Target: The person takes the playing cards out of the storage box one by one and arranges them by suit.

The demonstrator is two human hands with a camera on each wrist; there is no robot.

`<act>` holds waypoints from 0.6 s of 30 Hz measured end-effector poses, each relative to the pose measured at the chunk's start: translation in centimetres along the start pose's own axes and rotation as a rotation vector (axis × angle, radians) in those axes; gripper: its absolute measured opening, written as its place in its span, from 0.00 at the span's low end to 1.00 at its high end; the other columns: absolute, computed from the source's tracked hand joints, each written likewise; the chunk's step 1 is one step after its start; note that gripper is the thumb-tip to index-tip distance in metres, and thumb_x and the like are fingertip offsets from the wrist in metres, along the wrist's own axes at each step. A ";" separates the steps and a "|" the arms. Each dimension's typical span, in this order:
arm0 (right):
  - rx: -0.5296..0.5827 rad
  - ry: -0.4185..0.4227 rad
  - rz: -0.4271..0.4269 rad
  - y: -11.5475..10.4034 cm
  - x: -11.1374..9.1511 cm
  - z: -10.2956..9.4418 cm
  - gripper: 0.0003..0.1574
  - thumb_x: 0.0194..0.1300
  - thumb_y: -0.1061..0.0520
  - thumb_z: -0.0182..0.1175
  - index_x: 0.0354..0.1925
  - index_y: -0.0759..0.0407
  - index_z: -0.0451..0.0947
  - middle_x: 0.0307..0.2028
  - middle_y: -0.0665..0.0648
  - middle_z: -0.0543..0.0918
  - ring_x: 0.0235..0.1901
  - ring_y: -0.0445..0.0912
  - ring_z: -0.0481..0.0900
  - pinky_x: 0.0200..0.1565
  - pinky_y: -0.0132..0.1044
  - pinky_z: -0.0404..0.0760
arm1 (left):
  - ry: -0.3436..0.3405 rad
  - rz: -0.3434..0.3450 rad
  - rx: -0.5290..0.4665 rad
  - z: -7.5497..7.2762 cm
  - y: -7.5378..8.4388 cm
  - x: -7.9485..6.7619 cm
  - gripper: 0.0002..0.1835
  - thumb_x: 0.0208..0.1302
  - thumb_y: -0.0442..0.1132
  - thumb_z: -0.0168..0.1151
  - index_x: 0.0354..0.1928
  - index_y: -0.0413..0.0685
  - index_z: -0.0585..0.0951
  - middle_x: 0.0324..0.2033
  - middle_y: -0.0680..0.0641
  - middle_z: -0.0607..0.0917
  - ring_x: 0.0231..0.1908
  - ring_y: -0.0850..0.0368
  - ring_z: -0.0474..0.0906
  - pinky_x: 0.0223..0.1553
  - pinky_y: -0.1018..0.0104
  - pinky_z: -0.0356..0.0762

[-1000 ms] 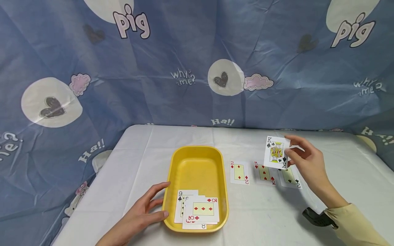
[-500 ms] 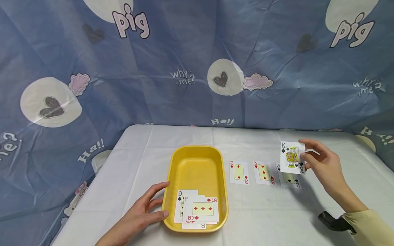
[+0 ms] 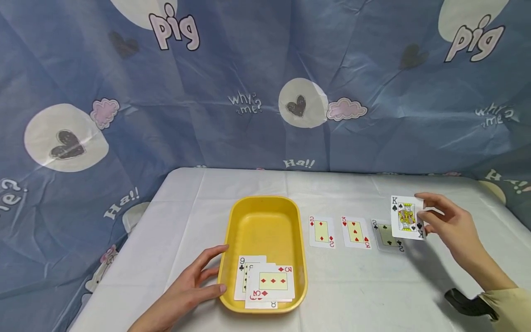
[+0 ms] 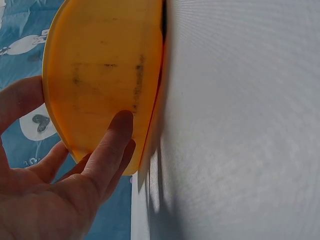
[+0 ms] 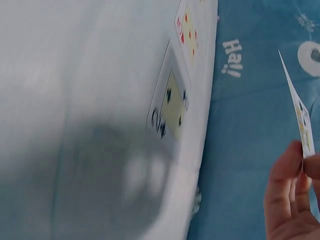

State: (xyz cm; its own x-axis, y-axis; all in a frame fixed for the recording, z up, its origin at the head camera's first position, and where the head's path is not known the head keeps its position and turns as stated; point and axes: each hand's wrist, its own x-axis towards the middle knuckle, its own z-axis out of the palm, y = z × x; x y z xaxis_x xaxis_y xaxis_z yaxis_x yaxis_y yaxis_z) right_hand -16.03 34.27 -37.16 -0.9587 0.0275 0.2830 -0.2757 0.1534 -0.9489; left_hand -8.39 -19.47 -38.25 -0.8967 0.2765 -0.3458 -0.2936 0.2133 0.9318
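My right hand (image 3: 454,230) pinches the king of spades playing card (image 3: 407,216) by its right edge, face toward the head camera. The card is held above the table and overlaps the two of clubs (image 3: 382,234) in the head view; the right wrist view shows it almost edge-on. To the left of that lie the three of hearts (image 3: 355,233) and the two of diamonds (image 3: 321,232), face up in a row. Relaxed fingers of my left hand (image 3: 188,286) touch the left side of a yellow tray (image 3: 265,203); the left wrist view shows fingertips against its outer wall (image 4: 100,65).
Inside the tray's near end lies an overlapping pile of cards, the three of diamonds (image 3: 273,282) on top and the nine of clubs (image 3: 242,281) partly covered. A white cloth covers the table (image 3: 344,286). Behind it hangs a blue printed curtain (image 3: 249,60).
My right hand has carried the king of spades rightward and slightly toward me, uncovering more of the three of hearts and the two of clubs. The left hand stays at the tray.
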 end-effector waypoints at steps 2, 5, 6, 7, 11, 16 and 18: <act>-0.056 -0.022 0.011 0.1 -0.1 -0.6 0.24 0.67 0.70 0.59 0.61 0.65 0.73 0.44 0.51 0.78 0.35 0.36 0.81 0.25 0.30 0.77 | 0.006 -0.009 0.000 0.0 0.0 0.0 0.39 0.61 0.42 0.69 0.72 0.62 0.63 0.73 0.46 0.56 0.62 0.48 0.70 0.61 0.36 0.61; -0.158 -0.049 0.022 0.5 -0.2 -1.5 0.25 0.67 0.69 0.59 0.62 0.61 0.74 0.44 0.50 0.77 0.35 0.34 0.81 0.26 0.31 0.78 | 0.006 -0.010 -0.006 0.0 0.0 0.0 0.39 0.61 0.42 0.69 0.72 0.62 0.63 0.73 0.47 0.56 0.63 0.48 0.70 0.61 0.35 0.61; -0.188 -0.051 0.029 0.7 -0.2 -1.8 0.25 0.67 0.69 0.59 0.62 0.60 0.74 0.44 0.49 0.76 0.35 0.34 0.81 0.25 0.31 0.78 | 0.008 -0.010 -0.007 0.0 0.0 0.0 0.39 0.61 0.42 0.69 0.72 0.63 0.63 0.73 0.47 0.57 0.62 0.48 0.70 0.61 0.35 0.61; -0.218 -0.053 0.035 0.9 -0.2 -2.1 0.25 0.68 0.68 0.59 0.62 0.59 0.74 0.44 0.49 0.76 0.35 0.33 0.80 0.26 0.31 0.78 | 0.004 -0.006 -0.012 0.0 0.0 0.0 0.39 0.62 0.41 0.69 0.72 0.62 0.63 0.73 0.47 0.57 0.63 0.48 0.70 0.61 0.36 0.61; -0.354 -0.068 0.036 1.5 -0.4 -3.2 0.25 0.68 0.67 0.59 0.62 0.56 0.75 0.43 0.46 0.75 0.37 0.31 0.79 0.25 0.31 0.78 | 0.009 -0.007 -0.008 0.0 0.0 0.0 0.39 0.61 0.41 0.69 0.72 0.62 0.63 0.73 0.47 0.56 0.62 0.48 0.70 0.61 0.35 0.61; -0.440 -0.102 0.034 2.3 -0.6 -4.2 0.25 0.66 0.66 0.62 0.60 0.55 0.76 0.41 0.43 0.76 0.34 0.31 0.80 0.24 0.33 0.78 | 0.006 -0.008 -0.010 0.0 0.0 0.1 0.39 0.61 0.41 0.69 0.72 0.62 0.63 0.73 0.46 0.57 0.63 0.47 0.70 0.60 0.38 0.64; -0.467 -0.119 0.035 2.6 -0.6 -4.5 0.25 0.65 0.67 0.64 0.59 0.56 0.77 0.40 0.42 0.77 0.33 0.32 0.81 0.24 0.34 0.78 | 0.013 -0.013 -0.007 0.0 0.0 0.1 0.39 0.61 0.41 0.70 0.72 0.62 0.63 0.73 0.46 0.57 0.63 0.47 0.70 0.60 0.38 0.64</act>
State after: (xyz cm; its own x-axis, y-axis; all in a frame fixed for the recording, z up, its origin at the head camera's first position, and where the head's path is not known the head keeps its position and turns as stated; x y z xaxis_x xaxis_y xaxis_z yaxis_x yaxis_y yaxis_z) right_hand -15.83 39.07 -39.14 -0.9756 -0.0685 0.2084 -0.2087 0.5823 -0.7857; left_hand -8.49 -19.40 -38.33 -0.8970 0.2614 -0.3565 -0.3074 0.2105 0.9280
